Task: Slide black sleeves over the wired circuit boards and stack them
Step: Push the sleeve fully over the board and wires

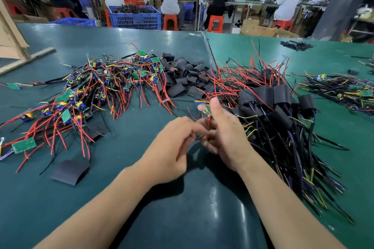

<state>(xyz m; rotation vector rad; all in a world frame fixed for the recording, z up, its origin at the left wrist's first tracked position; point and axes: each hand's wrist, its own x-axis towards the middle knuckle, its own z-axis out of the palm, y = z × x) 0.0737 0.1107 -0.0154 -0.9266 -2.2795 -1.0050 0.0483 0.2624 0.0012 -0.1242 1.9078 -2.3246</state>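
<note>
We pinch a small green wired circuit board (208, 111) with our right hand (226, 133), board poking above the curled fingers under the thumb. Our left hand (172, 147) pinches its red wires just left of the board. The stack of black-sleeved boards (273, 97) lies right of the board, loose flat black sleeves (186, 79) beyond it.

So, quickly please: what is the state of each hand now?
Left hand: curled, pinching thin red and black wires.
Right hand: holding a small green wired circuit board.
</note>
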